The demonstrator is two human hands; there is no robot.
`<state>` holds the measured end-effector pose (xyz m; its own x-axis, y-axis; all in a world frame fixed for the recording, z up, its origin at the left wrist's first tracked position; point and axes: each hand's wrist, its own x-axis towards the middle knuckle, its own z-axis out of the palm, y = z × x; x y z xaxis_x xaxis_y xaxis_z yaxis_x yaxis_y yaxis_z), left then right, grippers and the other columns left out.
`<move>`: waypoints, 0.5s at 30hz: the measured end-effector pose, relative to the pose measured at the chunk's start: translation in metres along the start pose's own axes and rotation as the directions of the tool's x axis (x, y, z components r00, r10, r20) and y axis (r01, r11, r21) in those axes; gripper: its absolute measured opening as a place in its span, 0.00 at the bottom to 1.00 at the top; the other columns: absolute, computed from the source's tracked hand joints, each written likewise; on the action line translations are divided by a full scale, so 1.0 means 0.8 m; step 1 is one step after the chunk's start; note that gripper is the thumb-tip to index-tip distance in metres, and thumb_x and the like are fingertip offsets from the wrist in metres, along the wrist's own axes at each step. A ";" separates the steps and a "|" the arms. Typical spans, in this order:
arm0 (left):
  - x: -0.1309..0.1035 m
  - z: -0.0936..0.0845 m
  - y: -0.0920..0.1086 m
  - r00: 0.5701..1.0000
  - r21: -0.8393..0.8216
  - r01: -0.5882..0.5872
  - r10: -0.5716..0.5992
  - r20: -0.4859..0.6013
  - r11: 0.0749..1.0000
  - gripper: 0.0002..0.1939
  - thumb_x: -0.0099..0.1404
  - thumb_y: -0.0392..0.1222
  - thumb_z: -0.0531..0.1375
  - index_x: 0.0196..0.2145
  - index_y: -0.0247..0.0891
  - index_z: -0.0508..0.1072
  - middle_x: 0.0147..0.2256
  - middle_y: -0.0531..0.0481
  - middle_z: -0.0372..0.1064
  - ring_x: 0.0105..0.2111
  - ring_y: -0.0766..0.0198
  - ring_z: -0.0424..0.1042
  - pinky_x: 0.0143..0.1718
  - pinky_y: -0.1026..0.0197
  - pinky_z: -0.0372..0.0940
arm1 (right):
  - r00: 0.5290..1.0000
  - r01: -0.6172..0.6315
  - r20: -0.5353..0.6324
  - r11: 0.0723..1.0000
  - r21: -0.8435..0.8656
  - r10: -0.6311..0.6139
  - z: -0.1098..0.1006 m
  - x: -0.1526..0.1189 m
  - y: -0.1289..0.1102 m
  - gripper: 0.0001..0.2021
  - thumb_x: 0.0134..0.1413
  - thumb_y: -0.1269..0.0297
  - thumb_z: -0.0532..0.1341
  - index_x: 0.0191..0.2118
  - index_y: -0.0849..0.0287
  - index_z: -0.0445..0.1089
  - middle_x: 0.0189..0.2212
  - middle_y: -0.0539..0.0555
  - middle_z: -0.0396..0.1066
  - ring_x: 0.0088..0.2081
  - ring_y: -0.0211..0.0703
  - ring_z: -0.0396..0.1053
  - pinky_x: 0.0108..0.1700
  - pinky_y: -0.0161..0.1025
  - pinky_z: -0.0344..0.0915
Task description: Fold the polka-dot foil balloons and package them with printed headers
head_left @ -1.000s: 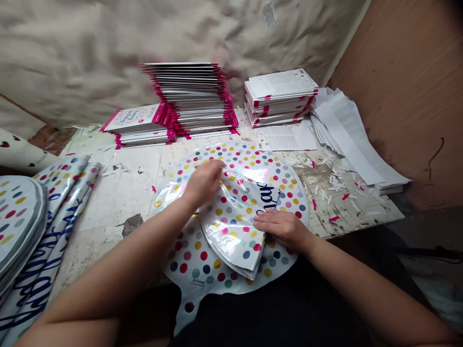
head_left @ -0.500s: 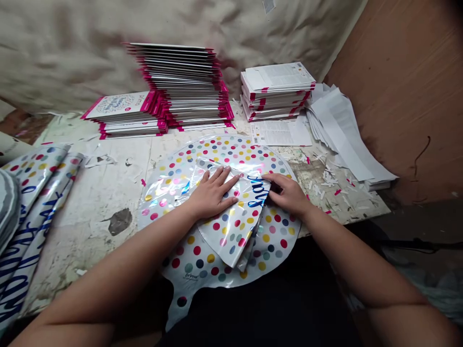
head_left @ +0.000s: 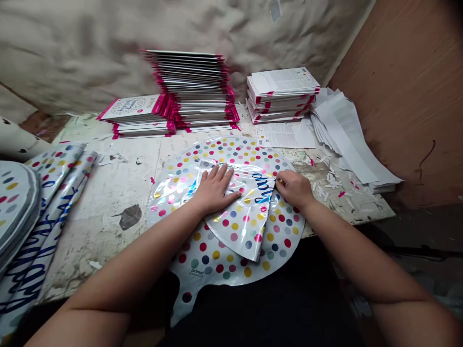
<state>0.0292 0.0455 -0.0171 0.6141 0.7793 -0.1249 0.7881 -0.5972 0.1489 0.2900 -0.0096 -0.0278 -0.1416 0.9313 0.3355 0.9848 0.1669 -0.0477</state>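
A round foil balloon (head_left: 202, 246) with coloured dots lies flat at the table's front edge, its tail hanging toward me. On top of it is a folded dotted foil piece (head_left: 238, 226) with blue lettering near its right side. My left hand (head_left: 216, 190) rests on the folded piece, palm down and fingers spread. At the folded piece's right edge, my right hand (head_left: 293, 189) is closed, thumb and fingers pinching that edge beside the lettering.
Packets with pink edges (head_left: 198, 91) stand in a tall stack at the back, a lower stack (head_left: 137, 113) beside it. White cards (head_left: 284, 94) and paper sheets (head_left: 347, 140) lie right, more dotted foils (head_left: 54, 207) left. Paper scraps (head_left: 331, 180) litter the table (head_left: 137, 168).
The view has shifted slightly, moving most things right. My right hand's fingers have closed more tightly at the folded piece's edge, and the folded layers beneath its lower right side look more aligned.
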 end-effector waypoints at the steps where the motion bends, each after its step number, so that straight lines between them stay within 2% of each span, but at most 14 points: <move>1: 0.001 -0.001 -0.001 1.000 -0.004 -0.007 0.007 0.001 1.000 0.41 0.61 0.67 0.40 0.64 0.41 0.42 0.65 0.43 0.34 0.63 0.45 0.34 0.59 0.40 0.38 | 0.998 0.048 -0.041 0.999 0.010 -0.047 -0.003 0.001 -0.002 0.11 0.52 0.69 0.55 0.40 0.61 0.70 0.36 0.58 0.72 0.38 0.47 0.69 0.35 0.39 0.63; 3: 0.003 -0.003 -0.004 0.999 -0.030 -0.034 0.034 0.006 0.999 0.36 0.64 0.63 0.40 0.64 0.41 0.43 0.65 0.45 0.35 0.64 0.48 0.35 0.59 0.40 0.39 | 0.963 0.255 -0.098 0.966 0.033 -0.250 -0.012 0.002 -0.012 0.19 0.54 0.73 0.53 0.52 0.62 0.65 0.50 0.62 0.66 0.51 0.52 0.63 0.49 0.45 0.61; 5: 0.002 -0.010 -0.007 0.999 -0.084 -0.037 0.035 -0.030 0.996 0.33 0.66 0.59 0.41 0.63 0.39 0.46 0.64 0.44 0.37 0.64 0.49 0.36 0.59 0.41 0.41 | 0.854 0.519 -0.089 0.850 0.088 -0.512 -0.019 -0.003 -0.029 0.22 0.56 0.76 0.50 0.57 0.61 0.59 0.57 0.61 0.59 0.59 0.50 0.55 0.57 0.49 0.54; 6: -0.002 -0.015 -0.008 0.995 -0.118 -0.033 0.022 -0.092 0.993 0.31 0.67 0.56 0.42 0.63 0.38 0.48 0.64 0.42 0.39 0.63 0.49 0.38 0.59 0.42 0.43 | 0.794 0.608 -0.067 0.782 0.139 -0.605 -0.021 -0.007 -0.038 0.23 0.58 0.77 0.48 0.58 0.60 0.57 0.59 0.61 0.56 0.61 0.49 0.52 0.59 0.49 0.52; 7: -0.008 -0.023 -0.010 0.981 -0.153 -0.035 0.005 -0.193 0.988 0.29 0.68 0.53 0.43 0.61 0.37 0.50 0.63 0.41 0.43 0.63 0.51 0.41 0.59 0.44 0.45 | 0.754 0.649 -0.040 0.732 0.207 -0.656 -0.022 -0.013 -0.047 0.23 0.58 0.77 0.48 0.59 0.60 0.56 0.60 0.60 0.55 0.61 0.47 0.50 0.59 0.49 0.52; 8: -0.017 -0.032 -0.010 0.945 -0.186 -0.050 -0.014 -0.328 0.981 0.26 0.68 0.51 0.45 0.60 0.37 0.54 0.61 0.41 0.48 0.62 0.53 0.46 0.59 0.45 0.48 | 0.744 0.643 -0.008 0.711 0.285 -0.669 -0.022 -0.018 -0.055 0.23 0.58 0.76 0.48 0.60 0.60 0.55 0.60 0.59 0.55 0.61 0.47 0.50 0.59 0.49 0.53; 9: -0.029 -0.041 -0.010 0.877 -0.210 -0.082 -0.030 -0.480 0.974 0.23 0.68 0.48 0.47 0.58 0.37 0.57 0.58 0.41 0.55 0.60 0.55 0.51 0.58 0.47 0.51 | 0.762 0.593 0.031 0.716 0.368 -0.647 -0.020 -0.023 -0.060 0.24 0.57 0.75 0.50 0.60 0.60 0.56 0.59 0.59 0.56 0.61 0.48 0.51 0.59 0.49 0.54; 10: -0.043 -0.050 -0.008 0.776 -0.221 -0.128 -0.042 -0.630 0.967 0.20 0.67 0.45 0.49 0.55 0.39 0.60 0.54 0.43 0.60 0.57 0.57 0.56 0.56 0.49 0.55 | 0.801 0.501 0.081 0.739 0.451 -0.593 -0.019 -0.027 -0.064 0.24 0.56 0.74 0.51 0.59 0.59 0.56 0.58 0.58 0.58 0.60 0.48 0.53 0.58 0.50 0.56; 11: -0.058 -0.058 -0.005 0.657 -0.213 -0.180 -0.043 -0.752 0.960 0.17 0.66 0.42 0.50 0.52 0.40 0.62 0.49 0.45 0.64 0.53 0.58 0.61 0.53 0.51 0.59 | 0.849 0.373 0.137 0.761 0.530 -0.511 -0.017 -0.028 -0.065 0.24 0.55 0.72 0.52 0.59 0.57 0.57 0.58 0.57 0.59 0.59 0.49 0.55 0.58 0.51 0.57; 12: -0.071 -0.064 -0.001 0.550 -0.184 -0.235 -0.025 -0.835 0.954 0.14 0.65 0.40 0.52 0.49 0.41 0.63 0.44 0.46 0.66 0.48 0.59 0.65 0.49 0.52 0.62 | 0.894 0.222 0.187 0.766 0.603 -0.407 -0.014 -0.027 -0.064 0.24 0.55 0.70 0.53 0.58 0.55 0.59 0.56 0.56 0.61 0.58 0.50 0.57 0.57 0.52 0.58; 13: -0.083 -0.067 0.004 0.479 -0.139 -0.294 0.020 -0.878 0.945 0.13 0.63 0.38 0.54 0.46 0.42 0.65 0.40 0.48 0.67 0.44 0.61 0.67 0.45 0.54 0.64 | 0.930 0.065 0.228 0.737 0.673 -0.290 -0.012 -0.023 -0.062 0.23 0.55 0.68 0.53 0.57 0.54 0.61 0.55 0.55 0.63 0.57 0.50 0.59 0.57 0.52 0.58; 14: -0.090 -0.067 0.010 0.457 -0.085 -0.359 0.096 -0.884 0.929 0.12 0.62 0.36 0.56 0.45 0.42 0.65 0.37 0.50 0.68 0.40 0.63 0.68 0.42 0.57 0.66 | 0.951 -0.083 0.259 0.665 0.742 -0.171 -0.011 -0.018 -0.059 0.20 0.56 0.66 0.53 0.55 0.53 0.63 0.54 0.54 0.64 0.56 0.50 0.61 0.56 0.52 0.59; 15: -0.093 -0.064 0.015 0.484 -0.037 -0.422 0.190 -0.854 0.906 0.12 0.60 0.35 0.57 0.43 0.42 0.66 0.35 0.51 0.68 0.36 0.64 0.68 0.39 0.59 0.66 | 0.958 -0.204 0.282 0.552 0.808 -0.059 -0.009 -0.012 -0.056 0.18 0.57 0.63 0.52 0.53 0.53 0.65 0.52 0.53 0.67 0.54 0.50 0.63 0.55 0.51 0.61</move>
<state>-0.0090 -0.0100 0.0439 0.4119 0.4255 0.8058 0.4530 -0.8629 0.2241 0.2482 -0.0281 -0.0223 -0.2219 0.9733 0.0586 0.4914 0.1636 -0.8554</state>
